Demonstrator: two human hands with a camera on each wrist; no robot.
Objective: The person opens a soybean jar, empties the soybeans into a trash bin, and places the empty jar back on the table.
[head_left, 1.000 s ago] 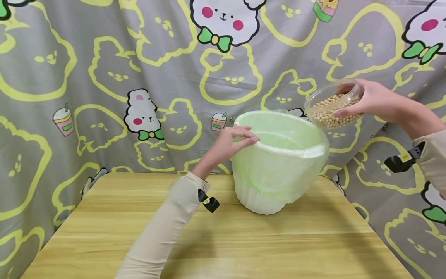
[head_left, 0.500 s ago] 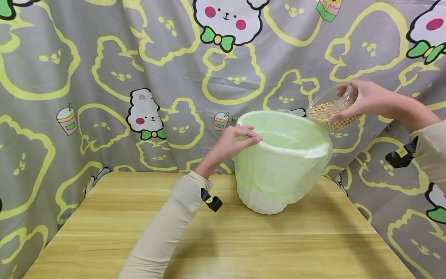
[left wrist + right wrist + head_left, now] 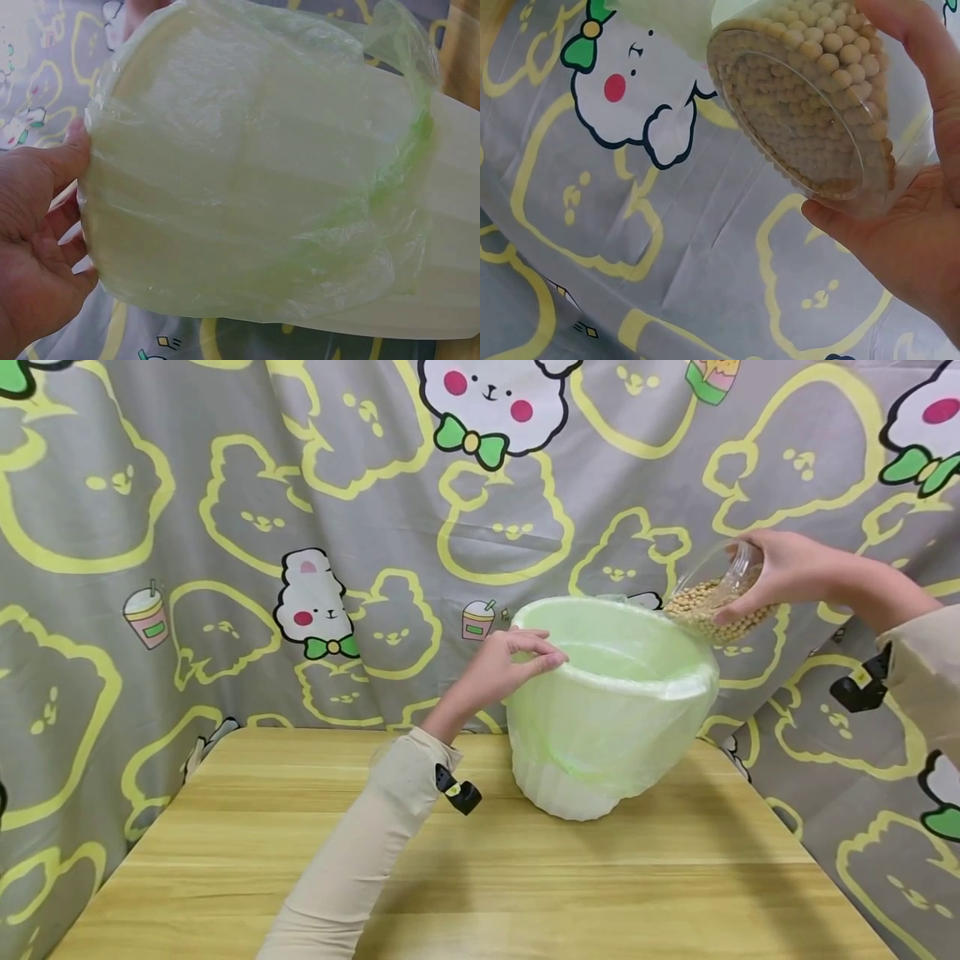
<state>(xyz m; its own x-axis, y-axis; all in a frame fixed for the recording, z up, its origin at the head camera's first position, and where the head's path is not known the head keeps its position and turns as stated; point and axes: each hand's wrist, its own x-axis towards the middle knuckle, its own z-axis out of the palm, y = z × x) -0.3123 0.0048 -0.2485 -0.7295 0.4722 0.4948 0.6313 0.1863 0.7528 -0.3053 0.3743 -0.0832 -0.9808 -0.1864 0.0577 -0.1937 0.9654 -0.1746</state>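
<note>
A white bin (image 3: 566,797) lined with a thin pale green plastic bag (image 3: 615,735) stands on the table. My left hand (image 3: 504,668) grips its rim on the near left side; in the left wrist view, thumb and fingers lie along the bag-covered rim (image 3: 88,187). My right hand (image 3: 795,572) holds a clear plastic jar (image 3: 742,568) by its side, beyond the bin's right rim. The jar tilts with its mouth toward the bin. Dry round beige beans (image 3: 712,610), like soybeans, partly fill it; the right wrist view shows them through its base (image 3: 791,120). No beans are seen falling.
The wood-grain table (image 3: 300,843) extends to the left and in front of the bin. A grey cartoon-print cloth (image 3: 375,527) hangs close behind the table and along its sides.
My right hand has tipped the jar further toward the bin and brought it slightly down, closer to the rim. The left hand keeps its place on the bin while the view shifts slightly.
</note>
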